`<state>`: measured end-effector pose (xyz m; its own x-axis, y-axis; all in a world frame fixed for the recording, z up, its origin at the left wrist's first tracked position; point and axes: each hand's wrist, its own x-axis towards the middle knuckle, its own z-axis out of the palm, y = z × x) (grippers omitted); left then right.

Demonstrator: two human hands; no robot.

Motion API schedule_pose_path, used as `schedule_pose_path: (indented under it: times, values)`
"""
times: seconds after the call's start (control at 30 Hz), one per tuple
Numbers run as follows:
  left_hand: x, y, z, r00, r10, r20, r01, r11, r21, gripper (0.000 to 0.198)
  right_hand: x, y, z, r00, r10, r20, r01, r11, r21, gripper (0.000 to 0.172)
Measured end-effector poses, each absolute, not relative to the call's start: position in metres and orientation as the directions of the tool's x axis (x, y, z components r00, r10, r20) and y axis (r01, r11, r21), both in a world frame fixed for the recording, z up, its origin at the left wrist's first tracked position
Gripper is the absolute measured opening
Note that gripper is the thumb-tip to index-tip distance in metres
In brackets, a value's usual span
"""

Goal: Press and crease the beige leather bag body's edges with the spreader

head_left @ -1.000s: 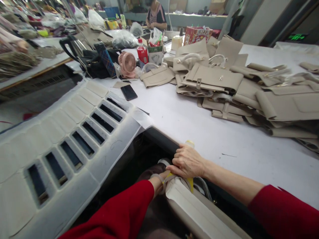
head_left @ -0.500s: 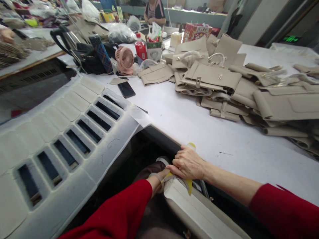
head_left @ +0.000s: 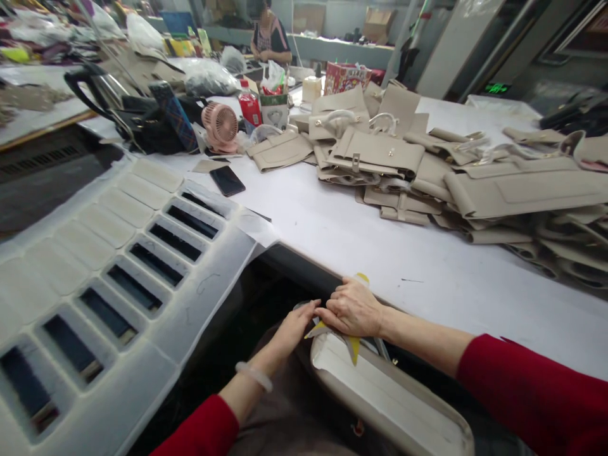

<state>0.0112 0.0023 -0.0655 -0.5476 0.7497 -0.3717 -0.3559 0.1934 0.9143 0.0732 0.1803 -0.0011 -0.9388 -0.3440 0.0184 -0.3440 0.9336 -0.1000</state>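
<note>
A beige handbag (head_left: 394, 399) lies below the table edge, close to my lap, its long whitish side turned up. My right hand (head_left: 354, 307) is closed at the bag's far end around a thin piece with yellow parts (head_left: 354, 349). Yellow sticks out above and below the fist; its kind is mostly hidden. My left hand (head_left: 291, 330), with a pale bangle on the wrist, is just left of the right hand. Its fingers are stretched out, their tips close to the right thumb; whether they touch it I cannot tell.
A pale moulded rack (head_left: 209, 272) with dark slots stands left. Flat beige bag pieces (head_left: 380, 152) are heaped on the white table (head_left: 327, 234). Behind are a phone (head_left: 227, 181), a pink fan (head_left: 220, 126), a red-labelled bottle (head_left: 249, 106) and a kettle (head_left: 102, 88). A person (head_left: 270, 41) sits farther back.
My left hand has come out from beneath the right one, its fingers now showing and its forearm lower left. The right hand keeps its grip. The view has shifted rightward.
</note>
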Motion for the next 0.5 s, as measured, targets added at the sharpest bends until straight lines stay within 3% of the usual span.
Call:
schedule_pose_path:
  times: [0.17,0.37,0.5]
  values:
    - [0.026,-0.018,-0.028,-0.402,0.885,-0.235,-0.115,0.205,0.972,0.049,0.078,0.18,-0.001,-0.948,-0.317,0.011,-0.317,0.943,-0.099,0.062]
    - [0.032,-0.015,-0.017,-0.399,0.898,-0.187,0.223,0.293,0.93,0.044,0.091,0.176,-0.002,-0.975,-0.221,0.003,-0.22,0.969,-0.116,0.063]
    - [0.029,-0.014,-0.016,-0.344,0.92,-0.191,0.303,0.301,0.904,0.045,0.104,0.169,-0.001,-0.992,-0.122,-0.017,-0.119,0.985,-0.126,0.063]
